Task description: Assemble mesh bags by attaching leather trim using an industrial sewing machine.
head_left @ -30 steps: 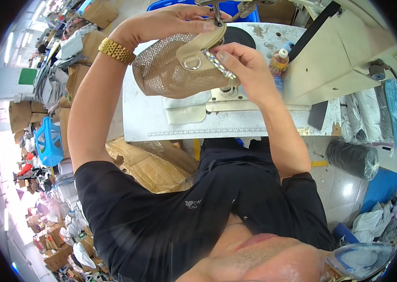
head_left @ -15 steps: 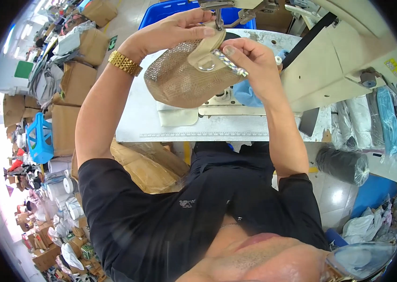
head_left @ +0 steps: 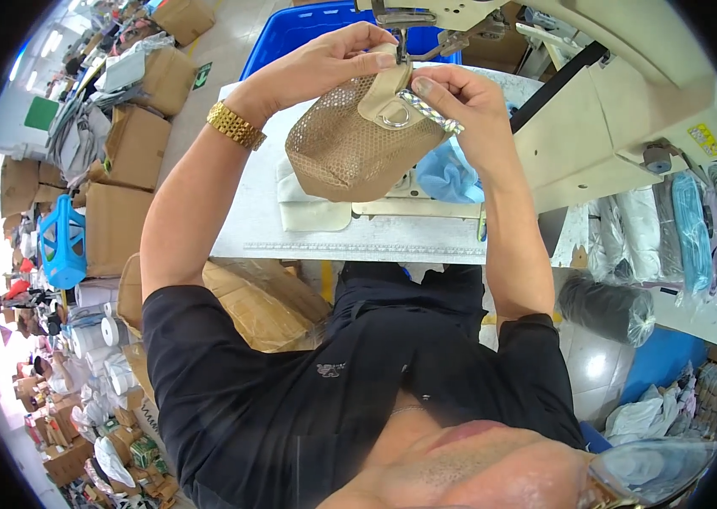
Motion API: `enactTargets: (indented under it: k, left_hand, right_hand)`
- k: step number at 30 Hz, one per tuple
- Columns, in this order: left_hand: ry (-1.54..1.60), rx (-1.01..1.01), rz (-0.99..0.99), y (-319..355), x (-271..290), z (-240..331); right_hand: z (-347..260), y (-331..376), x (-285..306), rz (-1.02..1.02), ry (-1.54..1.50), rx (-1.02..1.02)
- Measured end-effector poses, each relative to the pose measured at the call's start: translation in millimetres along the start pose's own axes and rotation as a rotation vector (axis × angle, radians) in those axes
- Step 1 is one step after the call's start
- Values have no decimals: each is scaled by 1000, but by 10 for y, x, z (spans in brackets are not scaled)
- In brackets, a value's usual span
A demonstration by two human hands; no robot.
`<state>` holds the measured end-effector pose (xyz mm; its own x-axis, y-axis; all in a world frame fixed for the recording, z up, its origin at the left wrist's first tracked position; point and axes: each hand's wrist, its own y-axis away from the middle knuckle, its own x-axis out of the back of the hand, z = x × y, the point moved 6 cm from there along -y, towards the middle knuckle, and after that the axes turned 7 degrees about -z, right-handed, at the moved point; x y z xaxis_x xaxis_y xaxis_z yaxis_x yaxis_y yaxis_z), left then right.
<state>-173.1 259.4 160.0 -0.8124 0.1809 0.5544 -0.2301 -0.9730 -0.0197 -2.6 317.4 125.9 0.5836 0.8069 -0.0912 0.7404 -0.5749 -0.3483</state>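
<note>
A tan mesh pouch [head_left: 350, 157] with a smooth beige tab [head_left: 384, 99] and a metal ring [head_left: 395, 116] hangs at the sewing machine's needle area [head_left: 401, 44]. Its upper edge lies under the presser foot, though the exact contact is hidden by fingers. My left hand [head_left: 333, 64] pinches that edge from the left, thumb on top. From the right, my right hand [head_left: 466, 103] grips the edge between thumb and fingers, beside a multicoloured braided cord [head_left: 432, 111]. The pouch's body sags toward me over the machine bed.
Blue cloth [head_left: 450, 172] lies right of the pouch, and an off-white fabric piece [head_left: 314, 214] lies below it. A ruler strip [head_left: 367, 248] runs along the white table's front edge. Behind stands a blue bin [head_left: 269, 42]; the machine arm [head_left: 621, 127] spans the right.
In the picture, the pouch sits slightly farther right and lower, its body turned a little under the needle. Both hands keep their hold, and more of the blue cloth shows.
</note>
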Motion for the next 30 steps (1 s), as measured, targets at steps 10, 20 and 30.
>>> enactTargets:
  k: [10,20,30]
  left_hand:
    - [-59,-93,168,33,13,63]
    - [-669,-62,484,420,-429,657]
    - [-731,-77,560,386,-486,636]
  right_hand:
    - [36,-97,31,-40,-7,5]
    - [88,-126,146,-57,-149,-59]
    - [-52,-141,100,-90,-19,64]
